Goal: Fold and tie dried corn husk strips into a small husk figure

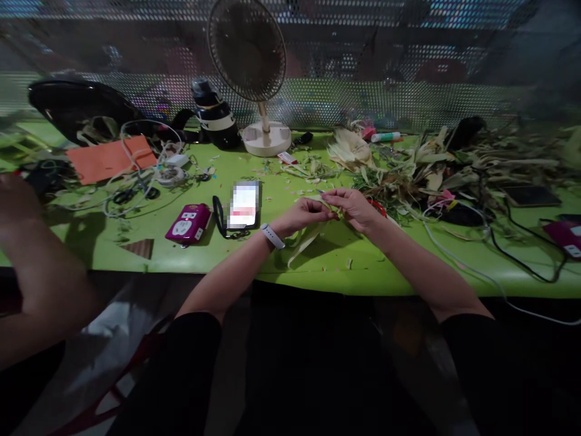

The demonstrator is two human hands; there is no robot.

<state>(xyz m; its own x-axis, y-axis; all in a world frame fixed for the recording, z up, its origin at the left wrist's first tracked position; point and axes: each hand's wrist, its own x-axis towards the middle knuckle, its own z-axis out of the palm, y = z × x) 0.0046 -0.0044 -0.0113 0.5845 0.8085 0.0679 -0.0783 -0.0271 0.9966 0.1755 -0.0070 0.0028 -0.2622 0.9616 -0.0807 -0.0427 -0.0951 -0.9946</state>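
Observation:
Over the table's front part, my left hand point(308, 216) and my right hand point(351, 208) meet with pinched fingers. Between them is a pale green strip of corn husk point(303, 245), its loose end hanging below my left hand towards the table. A thin tip point(320, 192) pokes out by my right fingertips; it is too small to name. The left wrist wears a light watch band point(273, 236). Just beyond my right wrist shows a red curved thing point(378, 208). Left of my hands lies a phone point(244, 204) with its screen lit.
A heap of dried husks point(436, 163) covers the back right of the green table point(290, 275). Behind stand a fan point(267, 138) and a black bottle point(218, 124). Scissors point(136, 192), cables and a purple power socket point(188, 224) lie left. Another person's arm point(36, 260) rests far left.

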